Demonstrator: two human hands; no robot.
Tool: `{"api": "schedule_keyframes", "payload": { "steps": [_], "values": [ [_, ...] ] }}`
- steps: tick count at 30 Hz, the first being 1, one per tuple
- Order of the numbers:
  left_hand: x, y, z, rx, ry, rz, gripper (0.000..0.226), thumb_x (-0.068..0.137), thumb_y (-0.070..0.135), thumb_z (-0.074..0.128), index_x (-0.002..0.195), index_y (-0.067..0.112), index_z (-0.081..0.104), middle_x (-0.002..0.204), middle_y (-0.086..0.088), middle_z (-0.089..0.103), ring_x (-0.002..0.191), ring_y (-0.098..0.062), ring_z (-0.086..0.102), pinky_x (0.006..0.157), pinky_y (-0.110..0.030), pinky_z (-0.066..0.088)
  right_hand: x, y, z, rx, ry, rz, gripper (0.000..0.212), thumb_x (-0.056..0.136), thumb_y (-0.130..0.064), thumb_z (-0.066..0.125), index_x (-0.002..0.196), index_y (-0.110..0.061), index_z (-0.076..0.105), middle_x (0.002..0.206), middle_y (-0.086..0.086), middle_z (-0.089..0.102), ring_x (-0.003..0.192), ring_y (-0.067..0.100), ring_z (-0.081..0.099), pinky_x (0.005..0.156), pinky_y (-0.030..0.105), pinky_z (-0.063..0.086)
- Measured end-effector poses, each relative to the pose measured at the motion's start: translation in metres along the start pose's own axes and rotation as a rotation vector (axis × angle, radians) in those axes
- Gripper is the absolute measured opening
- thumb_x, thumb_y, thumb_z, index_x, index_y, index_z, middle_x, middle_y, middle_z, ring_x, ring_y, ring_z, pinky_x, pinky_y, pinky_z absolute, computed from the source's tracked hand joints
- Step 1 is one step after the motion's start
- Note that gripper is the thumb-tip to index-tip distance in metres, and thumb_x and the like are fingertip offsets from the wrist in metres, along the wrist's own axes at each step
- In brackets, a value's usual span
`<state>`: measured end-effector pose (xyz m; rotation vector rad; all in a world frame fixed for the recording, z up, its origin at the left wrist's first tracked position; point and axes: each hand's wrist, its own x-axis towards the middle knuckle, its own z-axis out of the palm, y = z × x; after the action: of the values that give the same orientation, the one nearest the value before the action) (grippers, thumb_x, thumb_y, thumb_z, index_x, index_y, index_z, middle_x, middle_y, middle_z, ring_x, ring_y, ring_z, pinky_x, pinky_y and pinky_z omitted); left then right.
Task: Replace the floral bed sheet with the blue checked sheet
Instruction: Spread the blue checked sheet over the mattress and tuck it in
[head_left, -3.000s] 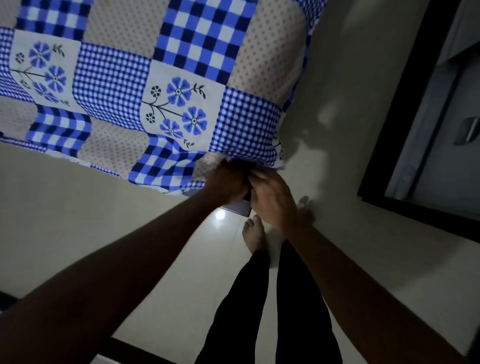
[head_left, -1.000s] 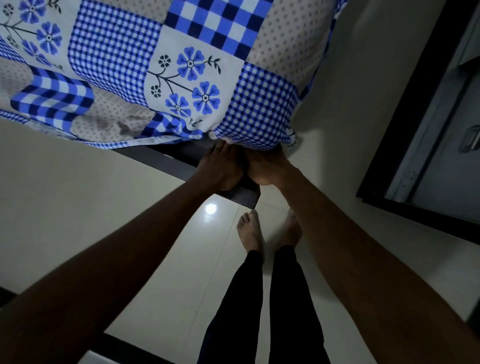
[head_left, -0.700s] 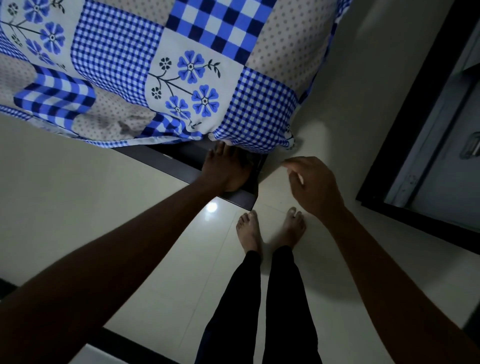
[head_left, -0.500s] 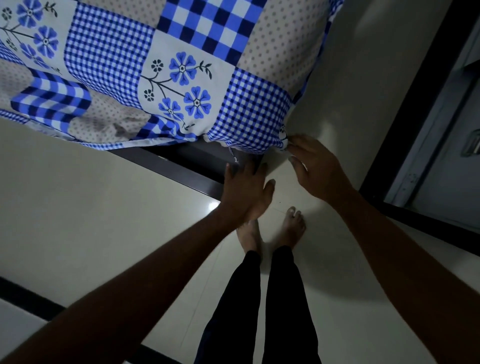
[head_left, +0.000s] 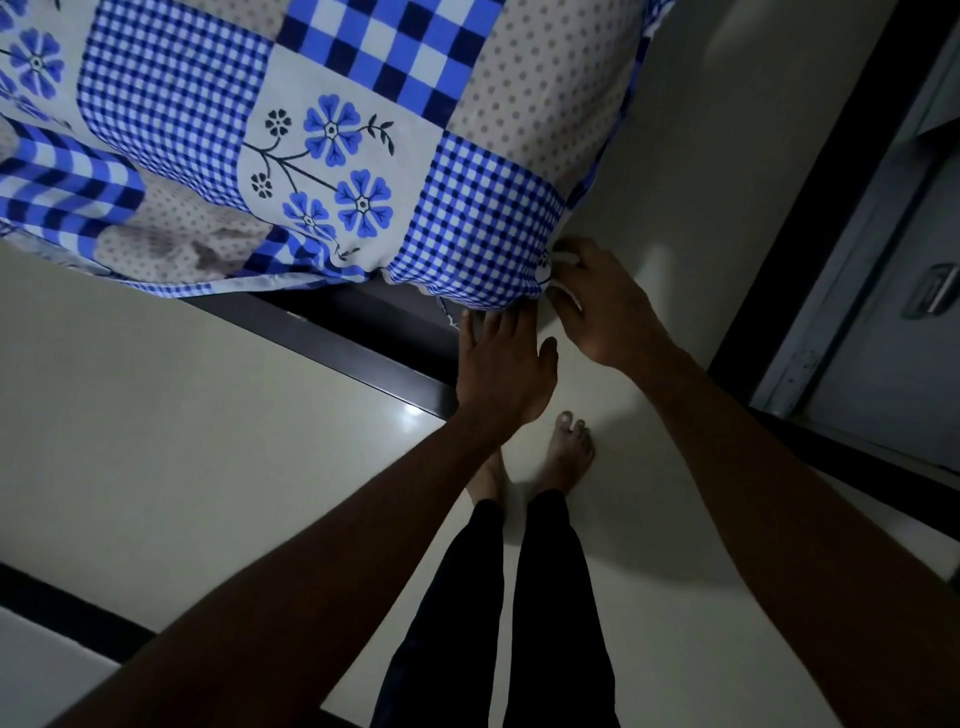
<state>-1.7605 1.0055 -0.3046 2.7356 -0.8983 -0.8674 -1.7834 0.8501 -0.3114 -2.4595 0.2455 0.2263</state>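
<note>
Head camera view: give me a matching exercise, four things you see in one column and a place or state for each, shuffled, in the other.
1. blue checked patchwork sheet
2. left hand
3. right hand
4. dark bed frame

A. fingers straight, held flat
B. grip curled on the sheet's corner
C. spread over the bed
D. exposed just below the sheet's hem

Pairs: 1-C, 2-A, 3-B, 4-D

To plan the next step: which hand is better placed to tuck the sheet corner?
Probably the right hand: its fingers curl on the blue checked sheet at the corner. The left hand is open below the hem, holding nothing.
</note>
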Motion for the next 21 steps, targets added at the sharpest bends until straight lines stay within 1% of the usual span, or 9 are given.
{"api": "schedule_keyframes", "payload": {
  "steps": [2, 4, 6, 8, 10, 13, 16, 19, 21],
  "values": [
    [0.006, 0.010, 0.003, -0.070, 0.036, -0.081, 0.066, 0.095, 0.047, 0.028, 0.151, 0.011, 0.030, 0.155, -0.007, 0.036, 0.147, -0.023, 0.024, 0.123, -0.050, 0.006, -0.008, -0.003, 0.001, 0.125, 0.140, 0.145, 0.048, 0.091, -0.037, 0.035, 0.106, -0.009, 0.070, 0.112, 0.011, 0.065, 0.101, 0.028, 0.061, 0.083, 0.041, 0.054],
    [0.013, 0.020, 0.007, -0.136, 0.043, -0.157, 0.064, 0.096, 0.044, 0.040, 0.149, 0.009, 0.032, 0.150, -0.009, 0.041, 0.145, -0.026, 0.027, 0.122, -0.050, 0.008, -0.020, -0.011, 0.002, 0.188, 0.347, 0.250, 0.039, 0.090, -0.033, 0.041, 0.096, -0.009, 0.071, 0.101, 0.005, 0.067, 0.093, 0.020, 0.062, 0.076, 0.039, 0.055],
    [0.017, 0.024, 0.010, -0.156, 0.055, -0.187, 0.063, 0.092, 0.044, 0.046, 0.145, 0.010, 0.039, 0.145, -0.008, 0.046, 0.141, -0.027, 0.032, 0.121, -0.053, 0.011, -0.030, -0.022, 0.006, 0.243, 0.452, 0.207, 0.027, 0.092, -0.024, 0.050, 0.097, -0.008, 0.072, 0.101, 0.004, 0.069, 0.094, 0.017, 0.062, 0.079, 0.032, 0.054],
    [0.015, 0.018, 0.010, -0.165, 0.161, -0.136, 0.059, 0.087, 0.046, 0.042, 0.134, 0.012, 0.054, 0.136, -0.006, 0.056, 0.134, -0.027, 0.043, 0.118, -0.055, 0.021, -0.034, -0.030, 0.012, 0.235, 0.386, 0.067, 0.025, 0.094, -0.017, 0.054, 0.107, -0.007, 0.072, 0.115, 0.006, 0.070, 0.105, 0.017, 0.059, 0.092, 0.019, 0.043],
    [0.015, 0.005, 0.013, -0.200, 0.211, -0.053, 0.052, 0.083, 0.039, 0.045, 0.124, 0.011, 0.061, 0.126, -0.007, 0.062, 0.125, -0.028, 0.051, 0.112, -0.052, 0.032, -0.026, -0.027, 0.019, 0.153, 0.246, 0.011, 0.030, 0.097, -0.019, 0.049, 0.115, -0.010, 0.070, 0.126, 0.005, 0.067, 0.111, 0.017, 0.055, 0.098, 0.018, 0.039],
    [0.017, -0.013, 0.003, -0.104, -0.009, 0.050, 0.054, 0.082, 0.043, 0.041, 0.121, 0.012, 0.061, 0.123, -0.006, 0.060, 0.120, -0.027, 0.051, 0.107, -0.050, 0.037, -0.009, -0.022, 0.020, -0.060, 0.046, 0.066, 0.047, 0.100, -0.036, 0.028, 0.113, -0.015, 0.067, 0.121, 0.005, 0.068, 0.113, 0.028, 0.057, 0.086, 0.045, 0.052],
    [0.017, -0.027, -0.024, 0.046, -0.239, 0.250, 0.046, 0.092, 0.043, 0.046, 0.123, 0.012, 0.060, 0.130, -0.008, 0.056, 0.122, -0.028, 0.050, 0.105, -0.045, 0.041, -0.009, -0.023, 0.013, -0.135, -0.066, 0.046, 0.054, 0.094, -0.041, 0.020, 0.118, -0.017, 0.062, 0.124, 0.006, 0.063, 0.117, 0.030, 0.054, 0.080, 0.044, 0.050],
    [0.001, -0.045, -0.051, 0.013, -0.324, 0.341, 0.044, 0.097, 0.036, 0.050, 0.134, 0.013, 0.054, 0.136, -0.009, 0.053, 0.120, -0.024, 0.053, 0.100, -0.036, 0.047, -0.010, -0.034, 0.015, -0.142, -0.146, 0.120, 0.041, 0.098, -0.032, 0.036, 0.131, -0.017, 0.055, 0.138, 0.008, 0.051, 0.121, 0.031, 0.047, 0.087, 0.047, 0.050],
    [-0.013, -0.065, -0.063, -0.001, -0.286, 0.336, 0.043, 0.095, 0.034, 0.050, 0.134, 0.015, 0.054, 0.132, -0.008, 0.055, 0.114, -0.025, 0.056, 0.093, -0.037, 0.050, -0.012, -0.045, 0.018, -0.010, -0.213, 0.261, 0.049, 0.098, -0.024, 0.049, 0.146, -0.017, 0.042, 0.152, 0.010, 0.037, 0.129, 0.034, 0.041, 0.096, 0.048, 0.048]
  ]
}}
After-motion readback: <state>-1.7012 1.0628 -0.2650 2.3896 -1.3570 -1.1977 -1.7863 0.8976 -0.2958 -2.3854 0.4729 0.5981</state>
